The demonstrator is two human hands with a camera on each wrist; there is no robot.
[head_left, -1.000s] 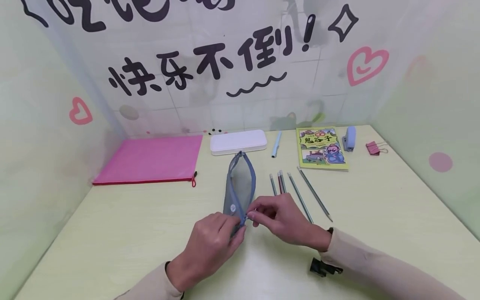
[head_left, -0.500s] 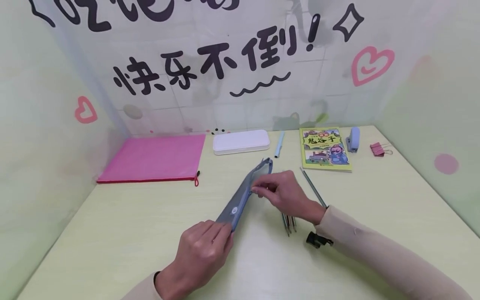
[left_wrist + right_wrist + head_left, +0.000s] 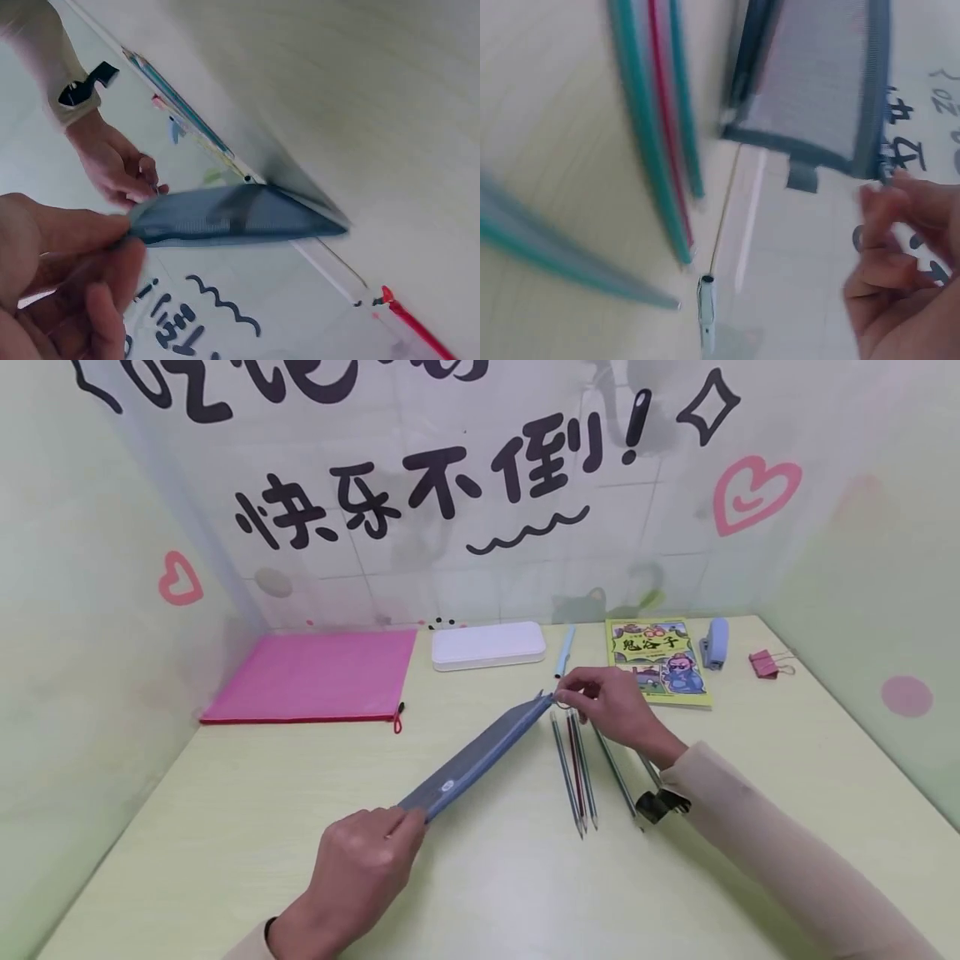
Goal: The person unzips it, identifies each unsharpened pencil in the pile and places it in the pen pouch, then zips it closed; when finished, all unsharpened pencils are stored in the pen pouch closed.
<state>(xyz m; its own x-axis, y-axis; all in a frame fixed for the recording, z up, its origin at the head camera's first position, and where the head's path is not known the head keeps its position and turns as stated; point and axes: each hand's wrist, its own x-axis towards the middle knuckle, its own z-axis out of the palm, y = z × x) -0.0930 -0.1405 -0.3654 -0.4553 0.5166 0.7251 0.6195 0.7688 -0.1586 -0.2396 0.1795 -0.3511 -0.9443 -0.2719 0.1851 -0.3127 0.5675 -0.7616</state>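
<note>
A narrow blue-grey mesh zipper pouch slants across the middle of the head view, its top edges drawn together. My left hand grips its near end between thumb and fingers. At the far end, the thumb and index finger of my right hand pinch the zipper pull at the corner. In the left wrist view the pouch stretches away from the left fingers. The right wrist view shows its end edge and a small fabric tab. Several pencils lie just right of the pouch, partly beneath the right forearm.
Along the back are a pink zipper folder, a white pencil box, a light blue pen, a yellow comic-style book, a blue stapler and a pink binder clip. Walls border the table behind and at both sides.
My right hand has travelled from the pouch's near end to its far end with the zipper pull, and the gaping mouth has closed. My left hand has drawn the near end down and left.
</note>
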